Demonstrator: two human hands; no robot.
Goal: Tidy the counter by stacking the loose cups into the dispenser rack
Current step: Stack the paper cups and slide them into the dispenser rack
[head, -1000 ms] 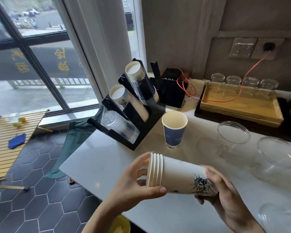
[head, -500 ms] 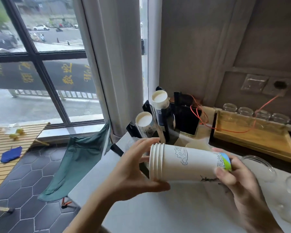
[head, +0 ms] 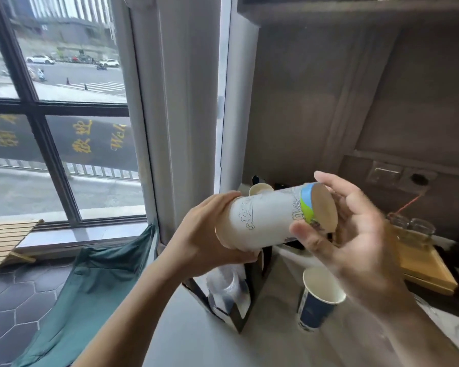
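A stack of white paper cups [head: 273,215] with line drawings lies sideways in the air, held by both hands above the black dispenser rack [head: 249,282]. My left hand [head: 210,234] wraps the rim end. At the base end, my right hand [head: 353,234] grips with thumb and fingers. The rack is mostly hidden behind the hands; clear plastic cups [head: 228,287] show in its lowest slot and a paper cup top [head: 260,188] peeks above the stack. A blue paper cup [head: 318,300] stands upright on the white counter [head: 249,345], right of the rack.
A wooden tray [head: 424,268] carrying glass jars [head: 411,226] sits at the right against the wall. A red cable runs up to a wall socket [head: 419,178]. A window and white curtain fill the left, with a green chair [head: 90,287] below the counter edge.
Both hands have raised the cup stack and tilted its base end upward toward the rack. The camera view has swung up, so the rack sits lower and mostly behind the hands.
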